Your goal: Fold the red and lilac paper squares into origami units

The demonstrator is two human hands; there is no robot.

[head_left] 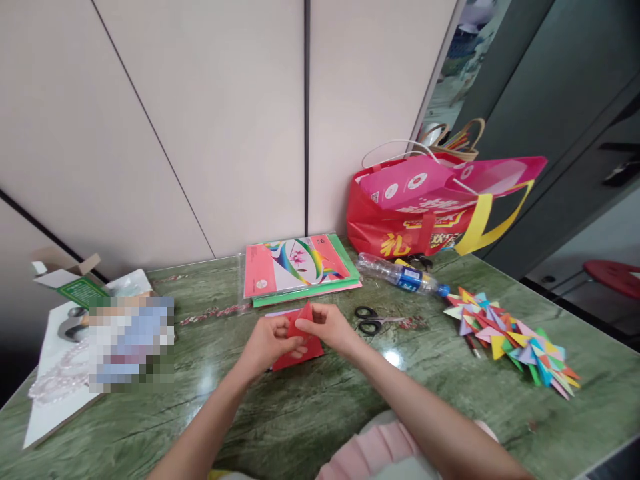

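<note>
A red sheet of paper, partly folded, lies on the green marble table in front of me. My left hand pinches its left side, fingers closed on the paper. My right hand grips the raised top fold, thumb and fingers pressed together on it. Both hands meet at the paper's peak, just in front of a pack of coloured paper.
Black scissors lie right of my hands. A plastic bottle lies on its side before a red and pink shopping bag. A pile of several folded coloured paper pieces sits far right. Boxes and a bead string lie left.
</note>
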